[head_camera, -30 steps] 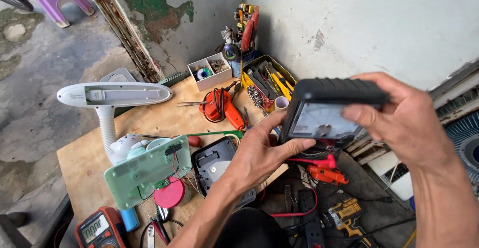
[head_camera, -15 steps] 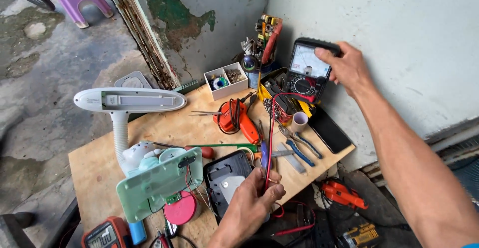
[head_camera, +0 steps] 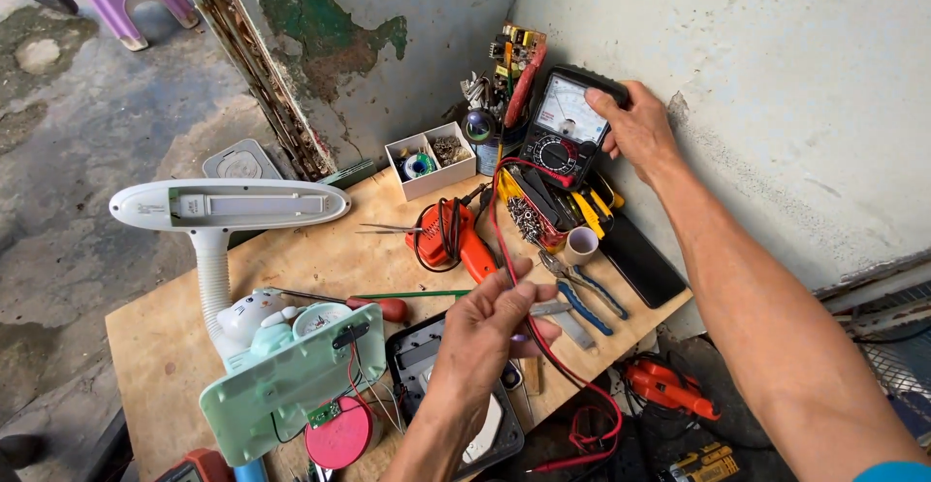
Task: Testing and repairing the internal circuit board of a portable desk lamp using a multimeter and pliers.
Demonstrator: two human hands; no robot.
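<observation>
Wooden bench [head_camera: 320, 269]: black analog multimeter [head_camera: 565, 128] upright, right hand [head_camera: 635, 128] gripping, red lead [head_camera: 524, 288] in left hand [head_camera: 490, 332]

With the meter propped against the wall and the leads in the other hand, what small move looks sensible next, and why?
Probably let the right hand release the analog multimeter, since it leans upright against the wall; the left hand already pinches the red test lead.
</observation>
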